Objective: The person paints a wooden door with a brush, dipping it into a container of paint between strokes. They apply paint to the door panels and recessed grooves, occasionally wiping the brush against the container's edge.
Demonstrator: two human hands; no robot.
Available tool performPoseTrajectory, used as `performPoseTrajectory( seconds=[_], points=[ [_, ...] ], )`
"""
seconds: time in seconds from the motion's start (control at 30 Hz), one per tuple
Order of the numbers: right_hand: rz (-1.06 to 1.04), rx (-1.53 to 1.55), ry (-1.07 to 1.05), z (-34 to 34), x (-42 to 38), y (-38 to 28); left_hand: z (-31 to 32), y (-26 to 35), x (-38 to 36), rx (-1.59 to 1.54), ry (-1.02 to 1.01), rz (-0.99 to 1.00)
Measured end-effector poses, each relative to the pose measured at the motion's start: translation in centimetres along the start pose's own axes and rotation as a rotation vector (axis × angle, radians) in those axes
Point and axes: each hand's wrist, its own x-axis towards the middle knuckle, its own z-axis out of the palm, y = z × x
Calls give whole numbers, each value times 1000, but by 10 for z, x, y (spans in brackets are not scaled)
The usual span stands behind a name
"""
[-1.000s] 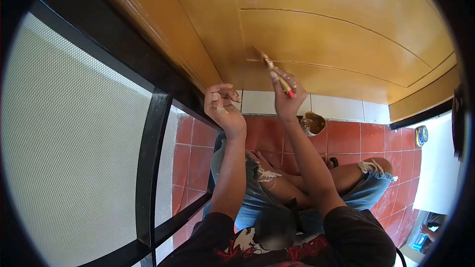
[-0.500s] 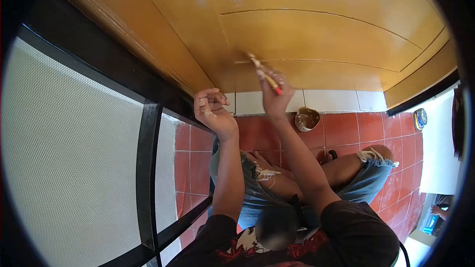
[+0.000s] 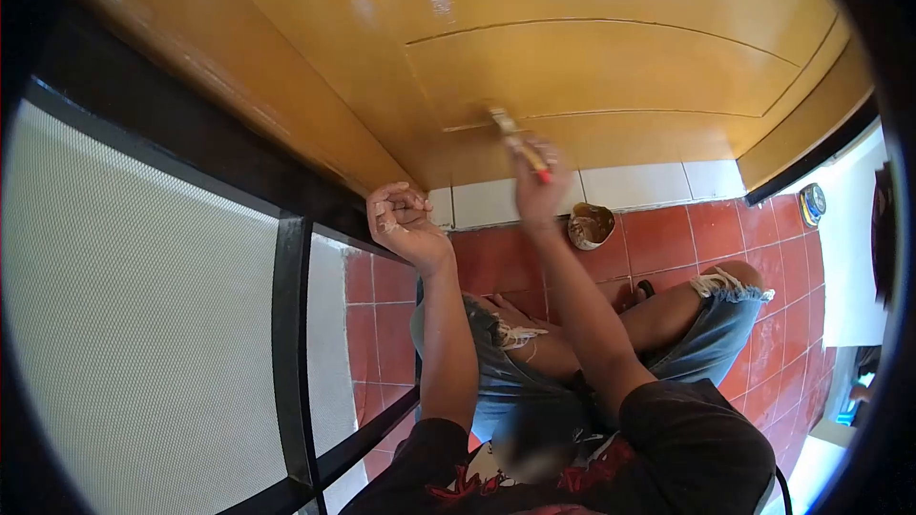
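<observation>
My right hand (image 3: 540,186) is closed round a paintbrush (image 3: 507,126) that has a light handle with a red end. Its bristles, slightly blurred, meet the lower part of a glossy yellow-brown door (image 3: 592,67), close to a grooved line. On the left, beside the black metal frame, my left hand (image 3: 405,224) is raised with the palm up and the fingers loosely curled. It holds nothing, and pale smears mark its skin. A small cup (image 3: 592,226) with brown paint inside stands on the floor, to the right of my right wrist.
A black frame with mesh (image 3: 153,305) rises close on my left. White tiles (image 3: 625,188) run along the door's foot, and red tiles (image 3: 658,236) cover the floor. A small can (image 3: 812,205) stands at the right. My bent legs in torn jeans (image 3: 716,334) are below.
The paintbrush in my right hand has shifted slightly right and down along the door. My left hand keeps nearly the same place and pose. The view has tilted a little.
</observation>
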Motion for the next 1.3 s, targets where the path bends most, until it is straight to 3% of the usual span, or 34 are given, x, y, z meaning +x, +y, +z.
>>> performPoseTrajectory(
  seconds=[0.03, 0.1, 0.17, 0.27, 0.33, 0.37, 0.4, 0.43, 0.5, 0.53, 0.63, 0.77, 0.83, 0.93, 1.0, 1.07, 1.13, 1.17, 1.2, 1.3],
  points=[
    [-56, -104, 50, -21, 8, 9, -1, 0, 1, 2, 2, 1],
    [156, 110, 272, -65, 18, 34, -3, 1, -1, 3, 19, -17],
    [189, -69, 465, -103, 42, 18, 1, 0, -2, -15, -26, -3],
    [202, -17, 493, -109, 56, 19, 6, -3, -6, -62, -64, -18],
    [190, -110, 377, -76, 42, 19, 6, -8, -7, -71, -98, -24],
    [73, -255, 287, -56, 30, 15, 7, -7, -8, -49, -94, -23],
    [-34, -233, 232, -32, 16, 16, 8, -6, -9, -26, -88, -19],
    [113, -181, 154, -11, 5, -11, 8, -5, -8, -31, -101, -16],
    [59, 70, 149, 27, -18, -17, 4, -4, -5, 34, -59, 15],
    [64, 74, 150, 32, -19, -30, 3, -3, -4, 41, -60, 17],
    [14, 27, -120, 26, -22, -36, -2, -2, -4, -5, 33, -25],
    [128, 55, 113, -42, 27, 24, -1, -1, 0, -29, -20, 3],
    [154, -130, 257, -88, 52, 21, 1, -2, -3, -17, -22, -7],
    [159, -154, 557, -127, 70, 22, -1, 0, -2, -33, 3, 2],
    [206, -139, 512, -115, 63, 17, 2, -1, -2, -53, -40, 24],
    [160, -32, 308, -74, 33, 10, 1, -4, -2, -45, -40, 12],
    [98, -165, 74, -22, -2, -2, 2, -3, -1, -36, -51, 0],
    [-69, -146, 21, 4, -19, -6, 2, -2, -1, -31, -26, -7],
    [-14, -81, -135, 18, -21, -36, 2, -1, -2, -26, 0, -12],
    [33, 95, -143, 31, -19, -31, 2, 2, -2, -22, 6, -12]
  ],
)
